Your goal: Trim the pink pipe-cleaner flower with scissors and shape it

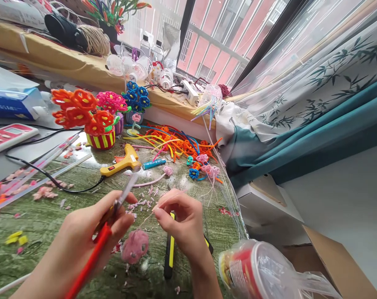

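My left hand (91, 232) is closed round red-handled scissors (96, 249), whose blades (126, 189) point up and to the right. My right hand (182, 220) pinches the thin bare wire end of a pink pipe-cleaner flower (135, 246), which hangs between the hands just above the green tabletop (45, 216). The scissor tips lie a little above and left of my right fingertips. Pink fluff trimmings (141, 201) are scattered under the hands.
A yellow glue gun (121, 162) with a black cord lies ahead. Beyond it are a heap of coloured pipe cleaners (176, 145) and pots of pipe-cleaner flowers (82, 114). A yellow-and-black tool (170, 253) lies under my right wrist. A bagged red container (257, 270) sits at the table's right edge.
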The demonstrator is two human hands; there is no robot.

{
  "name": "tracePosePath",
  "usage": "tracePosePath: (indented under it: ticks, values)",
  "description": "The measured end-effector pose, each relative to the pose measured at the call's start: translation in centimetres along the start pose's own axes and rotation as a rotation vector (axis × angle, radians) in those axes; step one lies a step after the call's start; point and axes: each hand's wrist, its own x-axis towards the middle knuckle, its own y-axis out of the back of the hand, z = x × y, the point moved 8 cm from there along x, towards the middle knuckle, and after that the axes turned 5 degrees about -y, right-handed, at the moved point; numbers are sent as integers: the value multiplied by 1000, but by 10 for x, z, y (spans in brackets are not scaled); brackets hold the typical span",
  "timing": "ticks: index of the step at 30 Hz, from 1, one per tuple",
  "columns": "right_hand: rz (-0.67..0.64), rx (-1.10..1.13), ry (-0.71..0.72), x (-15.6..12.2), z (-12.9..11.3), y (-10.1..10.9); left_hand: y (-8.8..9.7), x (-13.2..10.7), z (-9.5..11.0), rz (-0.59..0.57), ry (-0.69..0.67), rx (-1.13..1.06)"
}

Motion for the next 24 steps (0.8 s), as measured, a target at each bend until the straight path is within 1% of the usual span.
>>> tracePosePath:
  ticks: [2, 3, 4, 6, 9, 11, 14, 19, 24]
  values:
    - [20, -28, 101, -1, -7, 1, 3, -8, 15, -13, -277, 314]
    - [29, -48, 148, -2, -10, 2, 1, -13, 19, -33, -368, 433]
    - [33, -73, 181, -3, -13, 2, -2, -18, 20, -56, -409, 518]
    - [33, -111, 219, -4, -16, 1, -8, -25, 18, -94, -447, 616]
    - [7, -136, 258, -5, -19, -1, -14, -33, 18, -79, -497, 689]
    - [2, -158, 282, -6, -21, -1, -19, -34, 16, -105, -499, 725]
    - [11, -230, 275, -6, -21, -2, -24, -32, 14, -151, -468, 804]
    - [-17, -307, 266, -7, -23, -6, -25, -28, 25, -164, -502, 779]
    - [-30, -310, 276, -6, -22, -9, -23, -27, 36, -92, -577, 738]
